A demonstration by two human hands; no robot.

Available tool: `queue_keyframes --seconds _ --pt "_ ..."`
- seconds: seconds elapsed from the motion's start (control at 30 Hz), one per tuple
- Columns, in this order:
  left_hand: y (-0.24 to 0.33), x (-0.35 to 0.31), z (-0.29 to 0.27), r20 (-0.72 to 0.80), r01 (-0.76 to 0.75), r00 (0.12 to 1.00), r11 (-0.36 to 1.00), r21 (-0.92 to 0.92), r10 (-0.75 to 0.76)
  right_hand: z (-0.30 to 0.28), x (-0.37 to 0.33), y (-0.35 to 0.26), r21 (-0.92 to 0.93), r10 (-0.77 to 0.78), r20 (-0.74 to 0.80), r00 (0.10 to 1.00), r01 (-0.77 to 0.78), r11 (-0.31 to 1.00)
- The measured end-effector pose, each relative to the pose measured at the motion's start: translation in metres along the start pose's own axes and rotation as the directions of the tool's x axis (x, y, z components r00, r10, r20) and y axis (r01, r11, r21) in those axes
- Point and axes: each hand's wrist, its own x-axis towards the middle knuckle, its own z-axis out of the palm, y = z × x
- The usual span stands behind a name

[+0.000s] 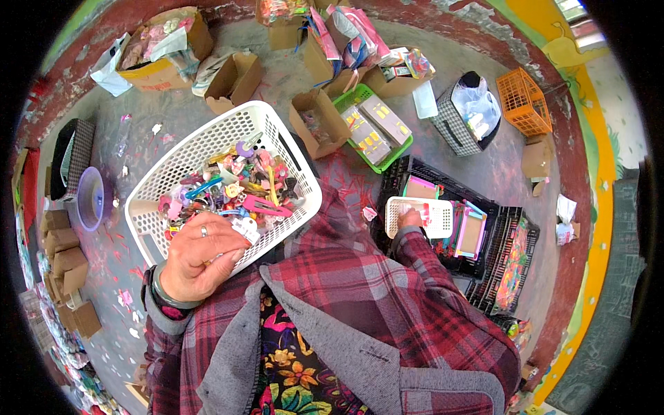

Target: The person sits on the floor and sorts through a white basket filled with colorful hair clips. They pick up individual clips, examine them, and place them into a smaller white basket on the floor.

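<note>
Left hand [200,257]: thumb and fingertips pinching a small, flat white piece [246,231] over the near side of the big white perforated plastic basket [181,166]. Piece looks light, stiffish, maybe slick; hold by edges. Basket has a heap of multicoloured plastic hair clips [235,185]: light, hard, likely to snag, thin teeth could snap, so grab by the body. Farther right: right hand [411,219] inside the small white plastic basket [448,220] at the black plastic crate [403,171]; fingers hidden, can't tell its grip.
</note>
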Motion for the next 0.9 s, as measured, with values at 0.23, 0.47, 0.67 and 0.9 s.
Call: queue_keyframes --seconds 0.23,0.47,0.67,0.9 --pt "-0.001 0.001 0.000 -0.003 0.025 1.000 0.999 -0.021 -0.025 -0.004 -0.005 0.005 -0.036 -0.089 -0.063 0.994 0.087 0.996" --pt "-0.003 0.000 0.002 -0.014 0.023 1.000 0.999 -0.039 -0.024 -0.017 -0.008 -0.003 -0.015 -0.070 0.006 0.998 0.070 0.997" --pt "-0.001 0.001 0.002 -0.009 0.019 1.000 0.999 -0.038 -0.020 -0.026 -0.003 0.001 -0.027 -0.202 0.087 0.976 0.205 0.978" --pt "-0.002 0.000 0.003 -0.004 0.023 1.000 0.999 -0.039 -0.023 0.008 0.036 0.032 -0.028 -0.194 0.137 0.971 0.200 0.979"
